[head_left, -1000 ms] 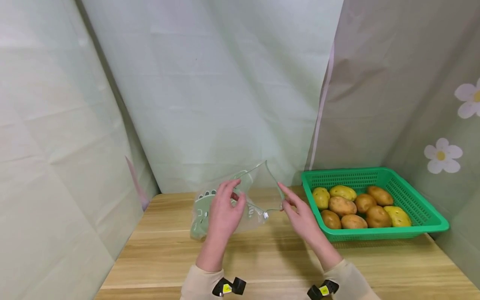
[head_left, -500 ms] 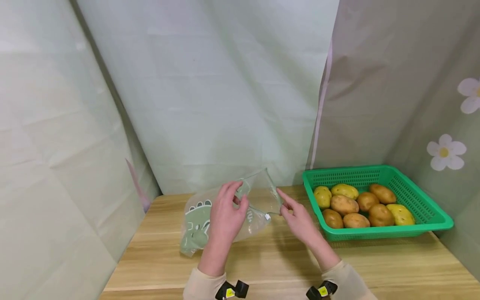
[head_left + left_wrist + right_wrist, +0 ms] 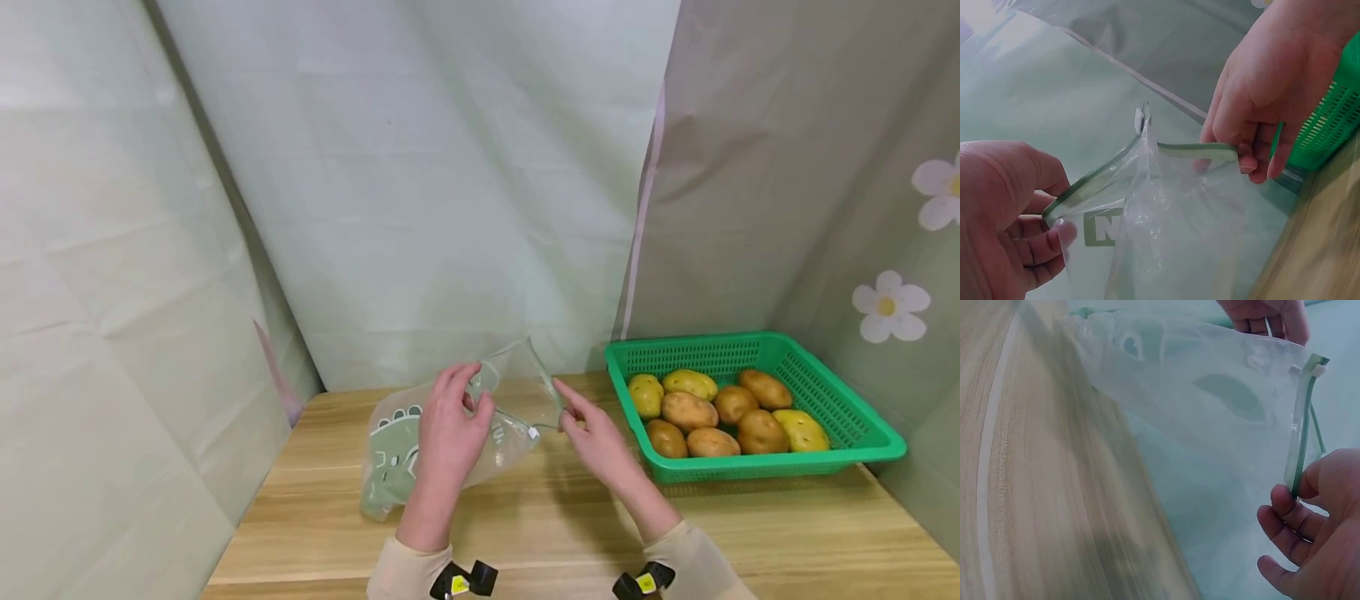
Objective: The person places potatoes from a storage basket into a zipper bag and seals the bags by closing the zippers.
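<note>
A clear zip bag point(image 3: 393, 458) with a green cartoon print hangs between both hands, its mouth spread apart. My left hand point(image 3: 452, 429) pinches one side of the green-edged mouth, as the left wrist view shows. On the opposite side, my right hand point(image 3: 598, 442) grips the zip strip point(image 3: 1300, 437) between thumb and fingers. A white slider point(image 3: 1318, 370) sits at one end of the strip, between the two hands. The bag's lower end droops to the left, close over the wooden table. No contents show through the clear film point(image 3: 1179, 231).
A green plastic basket point(image 3: 862, 450) stands to the right of my right hand, with several potatoes point(image 3: 688, 410) in it. Pale cloth curtains point(image 3: 465, 167) enclose the wooden table point(image 3: 315, 533) at the back and sides.
The bag's printed lower end has swung left and down toward the table's front. Its mouth has dropped slightly and looks a little narrower. Both hands keep their hold, nearly in place.
</note>
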The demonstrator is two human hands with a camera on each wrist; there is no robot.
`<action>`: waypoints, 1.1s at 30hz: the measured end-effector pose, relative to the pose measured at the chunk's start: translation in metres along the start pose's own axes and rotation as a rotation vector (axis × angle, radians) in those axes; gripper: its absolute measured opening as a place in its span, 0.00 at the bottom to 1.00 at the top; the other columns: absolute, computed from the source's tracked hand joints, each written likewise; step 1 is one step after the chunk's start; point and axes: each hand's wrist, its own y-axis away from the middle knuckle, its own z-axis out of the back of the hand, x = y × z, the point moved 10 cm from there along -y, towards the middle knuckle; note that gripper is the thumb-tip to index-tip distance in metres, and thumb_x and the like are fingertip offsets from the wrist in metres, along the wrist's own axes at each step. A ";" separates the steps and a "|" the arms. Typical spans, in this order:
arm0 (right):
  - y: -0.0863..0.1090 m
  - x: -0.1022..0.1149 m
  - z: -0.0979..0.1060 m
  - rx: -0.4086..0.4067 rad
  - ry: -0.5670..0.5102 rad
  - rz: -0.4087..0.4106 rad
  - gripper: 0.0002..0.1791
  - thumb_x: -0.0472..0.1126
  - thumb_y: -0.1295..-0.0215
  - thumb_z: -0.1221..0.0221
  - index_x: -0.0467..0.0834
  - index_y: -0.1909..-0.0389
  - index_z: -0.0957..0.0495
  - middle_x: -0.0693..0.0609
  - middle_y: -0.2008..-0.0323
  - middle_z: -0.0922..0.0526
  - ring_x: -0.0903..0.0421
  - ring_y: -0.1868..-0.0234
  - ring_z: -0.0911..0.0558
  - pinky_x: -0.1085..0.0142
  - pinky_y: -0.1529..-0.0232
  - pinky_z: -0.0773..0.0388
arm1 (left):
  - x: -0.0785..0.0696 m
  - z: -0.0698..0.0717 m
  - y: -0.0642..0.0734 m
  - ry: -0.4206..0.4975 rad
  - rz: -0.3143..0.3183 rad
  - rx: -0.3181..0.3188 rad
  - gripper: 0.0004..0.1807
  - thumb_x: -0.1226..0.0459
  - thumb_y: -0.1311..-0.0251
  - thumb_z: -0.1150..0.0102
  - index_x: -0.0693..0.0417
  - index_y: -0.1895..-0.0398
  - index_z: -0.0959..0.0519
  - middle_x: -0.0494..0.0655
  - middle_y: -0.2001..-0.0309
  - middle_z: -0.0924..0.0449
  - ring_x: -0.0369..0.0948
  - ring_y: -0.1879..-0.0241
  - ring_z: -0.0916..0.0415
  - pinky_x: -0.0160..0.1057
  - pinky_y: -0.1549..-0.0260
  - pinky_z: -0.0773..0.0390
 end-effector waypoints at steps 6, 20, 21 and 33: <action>0.002 0.003 0.000 0.018 -0.004 0.004 0.30 0.42 0.13 0.46 0.52 0.14 0.33 0.50 0.59 0.14 0.57 0.76 0.32 0.64 0.76 0.32 | 0.007 -0.002 0.000 0.015 0.024 0.019 0.22 0.69 0.36 0.32 0.59 0.37 0.13 0.55 0.38 0.16 0.39 0.66 0.20 0.45 0.64 0.21; 0.020 0.034 0.033 -0.042 0.218 0.170 0.31 0.50 0.14 0.41 0.44 0.17 0.30 0.50 0.45 0.14 0.45 0.40 0.15 0.42 0.44 0.17 | 0.010 0.002 -0.001 0.022 0.058 0.041 0.24 0.65 0.32 0.34 0.59 0.33 0.15 0.56 0.34 0.18 0.42 0.65 0.18 0.48 0.61 0.21; 0.021 0.036 0.036 -0.044 0.238 0.177 0.32 0.51 0.14 0.42 0.44 0.17 0.31 0.50 0.43 0.15 0.45 0.40 0.15 0.43 0.44 0.17 | 0.010 0.002 -0.001 0.024 0.059 0.041 0.24 0.65 0.32 0.34 0.59 0.33 0.15 0.56 0.34 0.19 0.42 0.65 0.18 0.49 0.61 0.21; 0.026 0.037 0.066 -0.037 0.437 0.211 0.36 0.53 0.15 0.40 0.44 0.15 0.34 0.36 0.19 0.33 0.30 0.21 0.34 0.28 0.30 0.31 | 0.010 0.005 -0.003 0.032 0.063 0.039 0.24 0.65 0.31 0.33 0.58 0.32 0.16 0.56 0.33 0.19 0.40 0.65 0.18 0.47 0.63 0.21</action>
